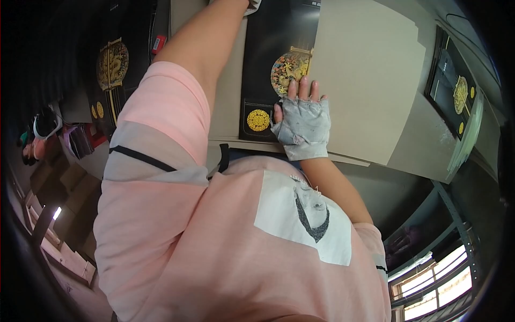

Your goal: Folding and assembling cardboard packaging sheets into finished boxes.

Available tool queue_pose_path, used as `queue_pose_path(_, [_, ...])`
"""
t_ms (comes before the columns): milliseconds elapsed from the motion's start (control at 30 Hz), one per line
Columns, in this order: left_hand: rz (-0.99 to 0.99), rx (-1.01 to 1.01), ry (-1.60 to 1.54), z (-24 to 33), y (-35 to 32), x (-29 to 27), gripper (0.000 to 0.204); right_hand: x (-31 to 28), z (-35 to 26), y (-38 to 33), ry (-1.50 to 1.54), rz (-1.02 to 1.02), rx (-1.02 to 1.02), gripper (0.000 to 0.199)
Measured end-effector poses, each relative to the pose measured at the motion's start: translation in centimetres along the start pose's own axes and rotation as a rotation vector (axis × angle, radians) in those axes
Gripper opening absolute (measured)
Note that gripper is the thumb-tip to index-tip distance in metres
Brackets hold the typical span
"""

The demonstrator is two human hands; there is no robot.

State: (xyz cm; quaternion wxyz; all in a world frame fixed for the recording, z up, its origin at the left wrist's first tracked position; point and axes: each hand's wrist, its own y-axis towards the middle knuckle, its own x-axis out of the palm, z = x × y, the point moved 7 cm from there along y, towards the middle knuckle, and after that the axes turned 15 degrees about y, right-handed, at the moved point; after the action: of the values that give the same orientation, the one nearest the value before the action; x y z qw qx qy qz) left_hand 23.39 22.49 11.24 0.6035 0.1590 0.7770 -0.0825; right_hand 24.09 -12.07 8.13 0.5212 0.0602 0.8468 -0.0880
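A black printed sheet (263, 53) with a colourful round dragon emblem and a smaller gold medallion lies before me. Beside it on the right spreads a large plain grey board (365, 70). My right hand (303, 123), in a grey fingerless glove, rests flat over the seam between them, its bare fingertips stretched out at the emblem's lower edge. Far forward, my left arm reaches to the top edge of the view. Only a bit of my gloved left hand (254, 6) shows there, beside the black sheet's left edge; its fingers are out of sight.
More black printed sheets (110, 59) lie at the left, with a small red object (158, 44) beside them. Another black printed sheet (450, 86) lies at the right, near pale stacked sheets (468, 137). A metal frame (453, 209) stands at lower right.
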Motion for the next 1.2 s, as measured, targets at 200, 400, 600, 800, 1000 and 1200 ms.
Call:
queue_pose_path(200, [-0.192,0.209,-0.313,-1.9,-7.2,-4.9,0.079,0.3,-0.3,-0.3,0.045,0.001,-0.028,0.071])
queue_pose_path(400, [-0.228,0.354,0.003,-2.8,-26.0,3.6,0.083,0.2,0.1,-0.5,0.031,0.053,-0.033,0.07])
queue_pose_path(600, [-0.44,0.538,0.085,-3.6,-33.5,3.0,0.081,-0.3,-0.3,-0.2,-0.011,0.062,-0.047,0.065])
queue_pose_path(800, [-0.012,0.371,0.094,-0.8,-18.5,-0.5,0.075,-0.1,-0.2,-0.7,-0.029,0.093,-0.066,0.066])
queue_pose_path(1000, [-0.031,0.197,-0.181,-0.1,-7.2,2.8,0.075,0.3,-0.3,-0.3,-0.024,0.002,-0.012,0.07])
queue_pose_path(1200, [0.028,0.005,-0.018,-0.3,-0.3,1.8,0.075,-0.6,-0.9,0.3,-0.053,0.061,-0.052,0.066])
